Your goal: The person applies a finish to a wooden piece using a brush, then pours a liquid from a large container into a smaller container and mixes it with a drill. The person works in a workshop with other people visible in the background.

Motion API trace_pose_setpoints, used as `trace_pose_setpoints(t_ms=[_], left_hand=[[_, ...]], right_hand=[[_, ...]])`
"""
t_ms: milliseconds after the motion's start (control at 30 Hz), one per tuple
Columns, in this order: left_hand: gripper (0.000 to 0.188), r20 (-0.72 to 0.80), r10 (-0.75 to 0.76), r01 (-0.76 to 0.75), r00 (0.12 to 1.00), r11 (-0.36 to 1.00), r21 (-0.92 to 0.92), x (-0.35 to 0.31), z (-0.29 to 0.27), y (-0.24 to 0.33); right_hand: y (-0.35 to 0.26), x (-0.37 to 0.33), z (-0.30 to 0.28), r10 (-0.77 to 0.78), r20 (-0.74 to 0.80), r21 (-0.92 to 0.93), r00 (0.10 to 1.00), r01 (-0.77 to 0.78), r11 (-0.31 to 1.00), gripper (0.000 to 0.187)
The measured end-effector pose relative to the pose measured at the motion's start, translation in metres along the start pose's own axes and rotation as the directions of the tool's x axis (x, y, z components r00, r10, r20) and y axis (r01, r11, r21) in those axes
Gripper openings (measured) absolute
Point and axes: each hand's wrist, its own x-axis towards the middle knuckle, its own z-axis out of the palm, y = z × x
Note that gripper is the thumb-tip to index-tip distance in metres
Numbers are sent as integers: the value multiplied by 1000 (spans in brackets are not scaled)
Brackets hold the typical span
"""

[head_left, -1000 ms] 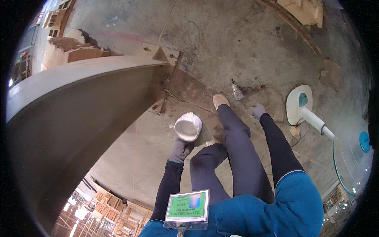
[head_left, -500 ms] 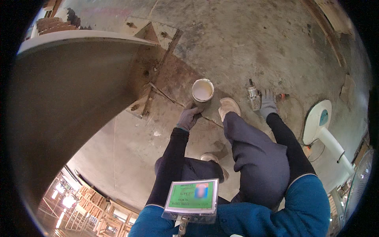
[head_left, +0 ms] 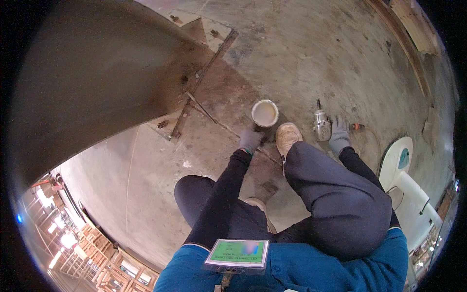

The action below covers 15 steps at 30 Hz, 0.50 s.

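A small round pot [head_left: 265, 113] with a pale, crusted rim and whitish contents stands on the concrete floor in front of me. At its near side is my left hand [head_left: 251, 139] in a grey glove, blurred, so its grip is unclear. To the right lies a metal-bodied power drill [head_left: 322, 125], its chuck pointing away from me. My right hand [head_left: 339, 135], also gloved in grey, rests between the drill's body and the orange cord end [head_left: 358, 126]. Its fingers stretch forward, apart; the part of the drill under the palm is hidden.
A large curved metal column [head_left: 107, 78] rises at the left, bolted down by a base plate [head_left: 170, 124]. A thin strip [head_left: 200, 105] lies near it. My shoe [head_left: 288, 138] is beside the pot. A white pedestal-like object [head_left: 396, 160] stands at the right; timber [head_left: 404, 39] lies far right.
My view has shifted, and the column takes up more of it. My left hand has moved right along with the pot's place in view. My right hand stays by the drill.
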Motion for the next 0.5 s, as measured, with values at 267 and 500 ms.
trace_pose_setpoints(t_ms=[267, 500], left_hand=[[40, -796, -17, 202, 605, 970, 133, -32, -86, 30], [40, -584, -74, 283, 808, 919, 275, 2, -162, 5]], right_hand=[[9, 0, 17, 70, 35, -68, 997, -67, 995, 64], [-5, -4, 0, 47, 4, -38, 999, -47, 998, 62]])
